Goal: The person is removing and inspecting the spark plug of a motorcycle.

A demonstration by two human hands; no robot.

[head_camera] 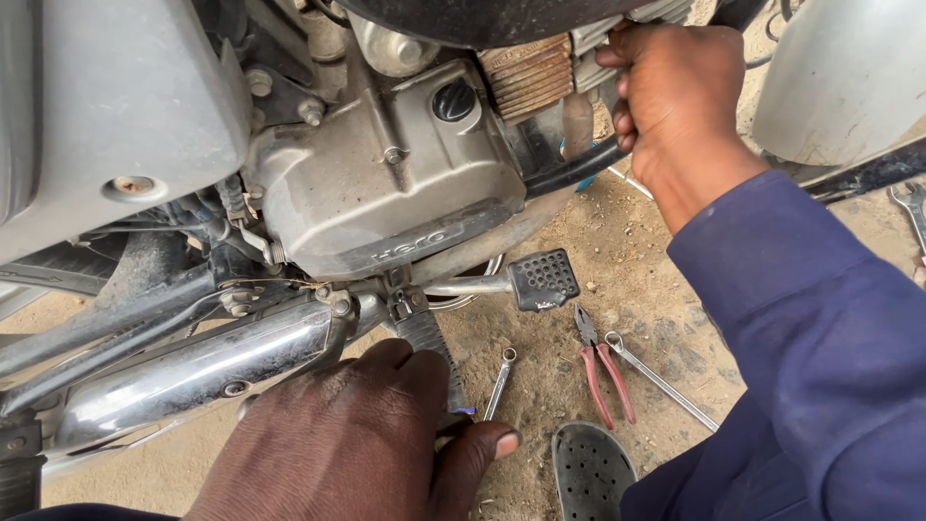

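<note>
A: The motorcycle engine (386, 183) fills the upper left of our view, from nine o'clock round to twelve, with its grey side cover facing us and the chrome exhaust pipe (183, 371) running below it toward eight o'clock.

B: And our hands?

A: Our left hand (357, 444) sits at six o'clock, fingers curled around the ribbed footrest (434, 352) just under the engine, thumb pressed at its end. Our right hand (675, 96) is up at one o'clock, clenched on a black hose (574, 172) beside the rusty cylinder fins (526, 75), the blue sleeve (810, 338) trailing down to four o'clock.

B: What are we working on top of?

A: Bare sandy ground (656, 309), dusty and pebbled, outdoors in daylight. Red-handled pliers (603, 367) lie at five o'clock, with a spanner (661, 376) just beside them on the right and another spanner (499, 381) near our left thumb. The brake pedal (543, 280) juts out over the dirt. A dark sandal (590, 471) rests at the bottom edge. One more wrench (912, 207) lies at three o'clock, below a silver panel (839, 77).
</note>
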